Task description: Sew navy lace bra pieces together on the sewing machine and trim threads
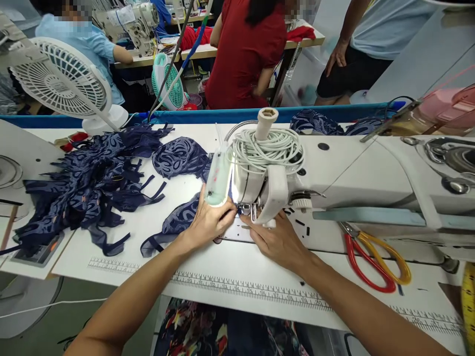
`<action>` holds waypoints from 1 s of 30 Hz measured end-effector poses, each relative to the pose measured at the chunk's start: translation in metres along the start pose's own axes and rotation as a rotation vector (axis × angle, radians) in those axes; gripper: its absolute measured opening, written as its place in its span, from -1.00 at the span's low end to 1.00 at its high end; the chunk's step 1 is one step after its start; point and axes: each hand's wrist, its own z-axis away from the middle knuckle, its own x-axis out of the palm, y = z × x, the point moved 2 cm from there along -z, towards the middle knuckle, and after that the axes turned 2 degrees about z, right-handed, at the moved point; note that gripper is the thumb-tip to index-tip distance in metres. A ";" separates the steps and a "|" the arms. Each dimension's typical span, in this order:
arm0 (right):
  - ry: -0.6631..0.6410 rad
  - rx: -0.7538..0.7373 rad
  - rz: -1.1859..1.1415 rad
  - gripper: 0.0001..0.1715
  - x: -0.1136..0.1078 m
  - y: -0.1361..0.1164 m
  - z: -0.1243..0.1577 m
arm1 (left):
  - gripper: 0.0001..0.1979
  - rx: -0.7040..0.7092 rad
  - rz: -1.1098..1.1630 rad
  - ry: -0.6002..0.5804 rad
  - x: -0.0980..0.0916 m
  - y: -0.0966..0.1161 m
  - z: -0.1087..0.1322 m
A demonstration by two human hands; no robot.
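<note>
Navy patterned fabric (181,217) lies on the white surface (81,252) beside the left hand (210,220), below the head of the sewing machine (349,168). Left hand: laid flat, fingers forward, thumb towards the presser foot (244,209). Right hand (278,237): fingers bent at the opposite side of the foot — fingertips partly hidden by the machine. Whether either hand grips fabric cannot be told.

Containers: a blue cloth trough (222,116) runs along the far edge; navy patterned pieces (315,122) lie against it behind the machine. A pink container (451,106) stands at far right — contents indistinct. Beyond the trough, a translucent bin (302,74) shows blurred contents.

A heap of navy pieces (92,178) lies to the left; scissors (371,257) with red and yellow handles rest at right.
</note>
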 end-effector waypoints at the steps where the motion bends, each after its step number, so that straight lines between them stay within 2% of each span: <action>1: -0.010 -0.006 0.006 -0.62 0.000 0.000 0.000 | -0.77 -0.027 0.014 -0.003 0.001 -0.002 0.000; 6: -0.019 -0.031 0.047 -0.55 0.001 -0.001 0.000 | -0.79 -0.094 0.053 -0.004 0.005 -0.007 0.002; 14: -0.034 -0.042 0.103 -0.59 0.001 -0.003 0.000 | -0.81 -0.078 0.015 0.001 0.005 -0.003 0.006; 18: -0.020 -0.053 0.109 -0.59 -0.001 -0.003 0.000 | -0.82 0.006 -0.064 0.035 0.002 0.001 0.008; 26: 0.016 0.026 0.041 -0.60 -0.002 -0.001 -0.003 | -0.73 0.311 -0.322 0.086 0.003 0.014 0.012; 28: 0.025 0.019 0.062 -0.59 -0.004 -0.002 -0.005 | -0.72 0.321 -0.323 0.089 0.002 0.016 0.014; 30: 0.025 -0.012 0.101 -0.58 -0.005 -0.003 -0.006 | -0.73 0.272 -0.264 0.067 -0.001 0.016 0.016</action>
